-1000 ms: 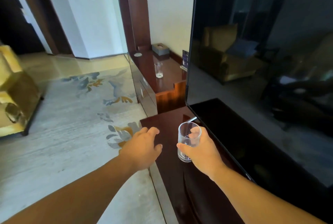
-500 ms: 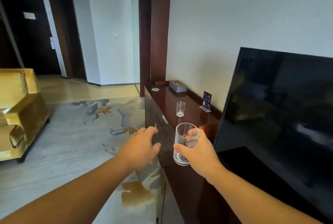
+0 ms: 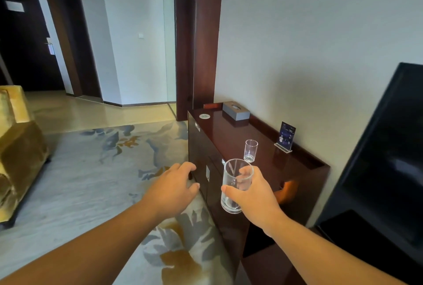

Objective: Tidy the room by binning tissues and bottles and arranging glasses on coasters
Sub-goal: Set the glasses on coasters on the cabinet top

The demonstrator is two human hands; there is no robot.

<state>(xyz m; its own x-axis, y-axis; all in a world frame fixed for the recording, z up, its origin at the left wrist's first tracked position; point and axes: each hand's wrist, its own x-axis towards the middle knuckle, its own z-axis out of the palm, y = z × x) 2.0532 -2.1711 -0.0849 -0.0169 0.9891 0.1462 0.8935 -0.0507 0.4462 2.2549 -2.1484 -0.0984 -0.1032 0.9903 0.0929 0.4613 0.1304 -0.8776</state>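
My right hand (image 3: pixel 254 195) grips a clear empty drinking glass (image 3: pixel 232 193), held upright in the air beside the near front corner of a dark wooden sideboard (image 3: pixel 231 133). A second, smaller clear glass (image 3: pixel 250 150) stands on the sideboard top, just beyond the held one. At the sideboard's far left corner lies a round white coaster (image 3: pixel 204 116) with nothing on it. My left hand (image 3: pixel 174 189) hovers to the left of the held glass with loosely curled fingers and holds nothing.
A grey tissue box (image 3: pixel 235 111) sits at the sideboard's far end by the wall. A small blue card in a clear stand (image 3: pixel 286 137) is against the wall. A black television (image 3: pixel 384 158) fills the right. A yellow armchair (image 3: pixel 16 147) stands left on the patterned carpet (image 3: pixel 91 170).
The view has lifted and turned left from the television towards the sideboard, which is now closer. My right hand keeps the glass in its grip; both hands stay level in front of me.
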